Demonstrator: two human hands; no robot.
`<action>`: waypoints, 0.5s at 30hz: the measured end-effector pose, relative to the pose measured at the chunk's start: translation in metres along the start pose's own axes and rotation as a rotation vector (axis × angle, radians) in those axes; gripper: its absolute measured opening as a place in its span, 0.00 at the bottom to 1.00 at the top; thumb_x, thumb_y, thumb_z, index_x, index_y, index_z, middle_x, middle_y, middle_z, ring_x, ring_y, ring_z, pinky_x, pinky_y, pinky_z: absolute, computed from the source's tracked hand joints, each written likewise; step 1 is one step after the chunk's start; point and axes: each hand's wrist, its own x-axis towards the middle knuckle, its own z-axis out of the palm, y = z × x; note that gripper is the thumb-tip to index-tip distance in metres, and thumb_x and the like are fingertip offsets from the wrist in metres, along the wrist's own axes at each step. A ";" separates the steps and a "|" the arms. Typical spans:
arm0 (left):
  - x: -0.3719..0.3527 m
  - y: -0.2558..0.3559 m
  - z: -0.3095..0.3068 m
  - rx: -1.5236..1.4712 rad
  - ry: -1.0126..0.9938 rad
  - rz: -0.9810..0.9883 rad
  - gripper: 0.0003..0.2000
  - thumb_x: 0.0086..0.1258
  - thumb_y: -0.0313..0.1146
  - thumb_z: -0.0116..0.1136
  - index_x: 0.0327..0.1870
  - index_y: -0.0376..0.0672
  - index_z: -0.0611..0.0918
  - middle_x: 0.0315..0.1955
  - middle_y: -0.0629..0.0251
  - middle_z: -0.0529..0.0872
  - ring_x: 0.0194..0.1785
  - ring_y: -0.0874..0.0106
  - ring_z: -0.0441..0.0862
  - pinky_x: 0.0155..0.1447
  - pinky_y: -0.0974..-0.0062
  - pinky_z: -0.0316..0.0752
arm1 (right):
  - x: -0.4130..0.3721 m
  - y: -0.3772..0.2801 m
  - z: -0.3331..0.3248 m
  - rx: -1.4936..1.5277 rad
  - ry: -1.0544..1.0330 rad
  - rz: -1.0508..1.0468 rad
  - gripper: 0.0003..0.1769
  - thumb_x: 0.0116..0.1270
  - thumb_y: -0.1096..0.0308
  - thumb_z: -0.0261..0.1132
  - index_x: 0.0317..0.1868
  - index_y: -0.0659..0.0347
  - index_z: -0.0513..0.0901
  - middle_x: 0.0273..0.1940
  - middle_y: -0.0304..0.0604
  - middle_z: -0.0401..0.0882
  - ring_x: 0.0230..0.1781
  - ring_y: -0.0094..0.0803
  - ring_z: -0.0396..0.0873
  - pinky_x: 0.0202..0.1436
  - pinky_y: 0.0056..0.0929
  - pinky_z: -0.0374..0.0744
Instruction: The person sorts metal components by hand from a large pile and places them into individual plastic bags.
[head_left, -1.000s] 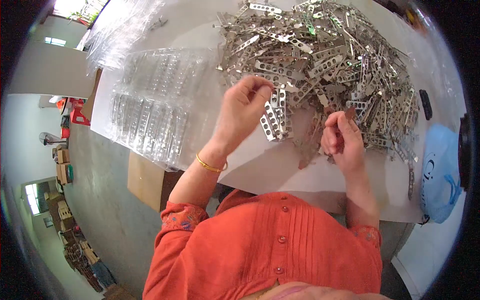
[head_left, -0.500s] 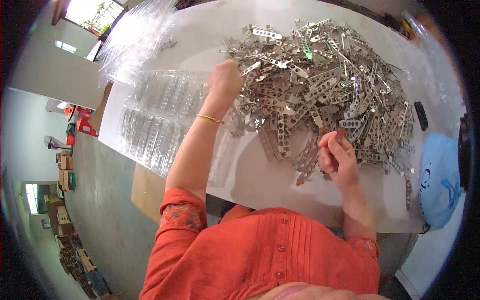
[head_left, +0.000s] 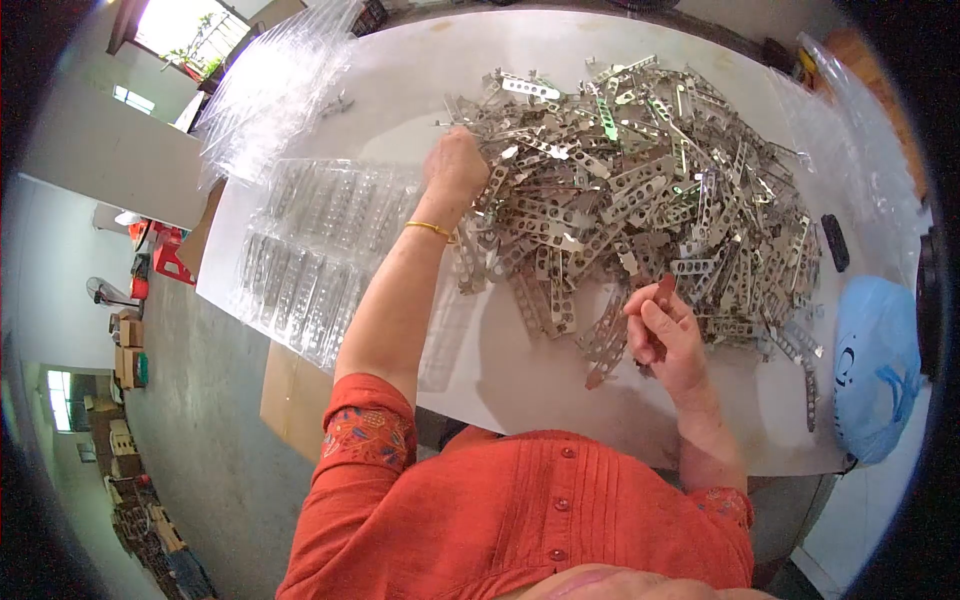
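At the left edge of a heap of perforated metal strips [head_left: 650, 190], my left hand [head_left: 457, 168] is closed, its fingertips turned away and hidden. Whatever it grips I cannot make out. My right hand [head_left: 668, 338] is closed in a pinch at the heap's near side. Between its thumb and fingers a flat metal strip [head_left: 665, 289] shows a reddish-brown tip. Just left of this hand, another perforated strip [head_left: 606, 340] with a reddish end lies over the white tabletop. Clear plastic blister trays [head_left: 310, 260] lie left of my left forearm.
A stack of clear plastic sheets [head_left: 275, 85] sits at the back left. On the right are a black object [head_left: 834, 242], a blue plastic bag [head_left: 878, 370] and clear plastic wrap [head_left: 865, 150]. The white table [head_left: 480, 50] has its near edge against my body.
The view has shifted slightly, so the table and heap appear a little lower. My left hand has edged slightly toward the heap; my right hand keeps its pinch in nearly the same place.
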 end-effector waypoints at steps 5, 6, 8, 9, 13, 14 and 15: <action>0.001 0.000 -0.009 -0.055 -0.123 0.027 0.11 0.61 0.31 0.55 0.35 0.32 0.84 0.34 0.39 0.86 0.45 0.45 0.86 0.51 0.50 0.78 | 0.000 0.000 0.000 -0.030 -0.007 -0.009 0.12 0.78 0.59 0.57 0.44 0.58 0.79 0.24 0.32 0.72 0.18 0.16 0.64 0.20 0.17 0.61; 0.000 0.001 -0.012 -0.069 -0.123 0.035 0.11 0.61 0.32 0.55 0.35 0.33 0.84 0.34 0.39 0.86 0.44 0.44 0.85 0.50 0.49 0.78 | 0.000 -0.001 0.001 -0.024 -0.002 -0.010 0.12 0.78 0.59 0.57 0.44 0.58 0.79 0.24 0.32 0.72 0.18 0.16 0.64 0.20 0.17 0.61; -0.004 0.005 -0.019 -0.083 -0.130 0.043 0.11 0.62 0.33 0.56 0.34 0.33 0.85 0.34 0.38 0.86 0.44 0.43 0.85 0.50 0.49 0.77 | -0.001 0.001 0.001 -0.015 0.006 -0.006 0.12 0.78 0.59 0.57 0.44 0.59 0.79 0.24 0.32 0.72 0.18 0.16 0.64 0.20 0.17 0.61; -0.004 0.007 -0.023 -0.020 -0.112 0.046 0.10 0.61 0.30 0.56 0.36 0.34 0.85 0.35 0.40 0.87 0.43 0.45 0.86 0.48 0.52 0.79 | -0.001 0.002 0.001 -0.019 0.005 -0.017 0.12 0.78 0.59 0.57 0.45 0.59 0.79 0.24 0.32 0.73 0.18 0.16 0.64 0.20 0.18 0.61; -0.028 0.022 -0.047 0.021 0.069 0.156 0.08 0.62 0.26 0.56 0.41 0.37 0.82 0.32 0.47 0.87 0.38 0.47 0.86 0.40 0.53 0.80 | -0.002 -0.004 0.005 -0.026 -0.004 -0.017 0.12 0.77 0.60 0.58 0.45 0.60 0.80 0.24 0.33 0.73 0.17 0.17 0.64 0.20 0.18 0.61; -0.042 0.032 -0.059 0.019 0.062 0.162 0.08 0.62 0.26 0.56 0.41 0.37 0.82 0.32 0.47 0.87 0.38 0.47 0.86 0.40 0.53 0.80 | -0.002 -0.004 0.006 -0.023 0.005 -0.016 0.12 0.77 0.60 0.58 0.45 0.60 0.80 0.24 0.33 0.73 0.17 0.17 0.64 0.20 0.18 0.61; -0.061 0.046 -0.073 -0.094 0.141 0.252 0.07 0.65 0.27 0.57 0.42 0.37 0.80 0.30 0.46 0.86 0.37 0.47 0.85 0.39 0.54 0.79 | -0.002 -0.005 0.005 -0.011 0.004 0.000 0.12 0.77 0.61 0.57 0.45 0.61 0.80 0.24 0.33 0.74 0.17 0.16 0.65 0.20 0.18 0.61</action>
